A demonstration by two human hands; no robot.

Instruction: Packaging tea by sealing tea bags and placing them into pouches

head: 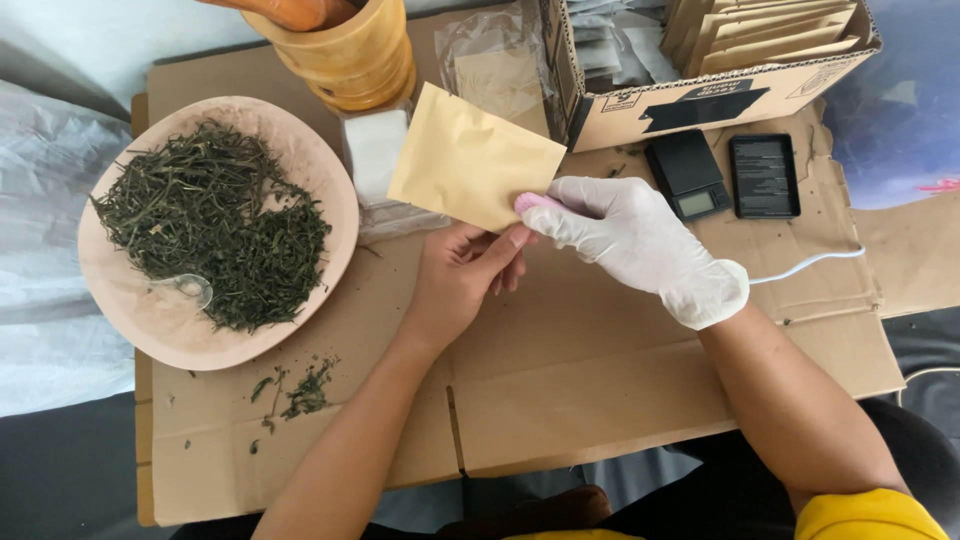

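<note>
My bare left hand (462,275) pinches the lower edge of a flat tan paper pouch (470,155) and holds it up over the cardboard work surface. My right hand (630,240) wears a white glove and grips a small pink tool (532,203) with a white cord (805,266), its tip pressed against the pouch's lower right corner. To the left, a pale pink plate (330,180) holds a heap of dried green leaves (215,225) with a clear plastic spoon (185,288) lying in it.
A wooden mortar (350,55) stands at the top. An open cardboard box (700,95) holds more pouches. A small black digital scale (688,175) and its black lid (765,175) lie to the right. Leaf crumbs (300,390) are scattered on the flattened cardboard (560,380).
</note>
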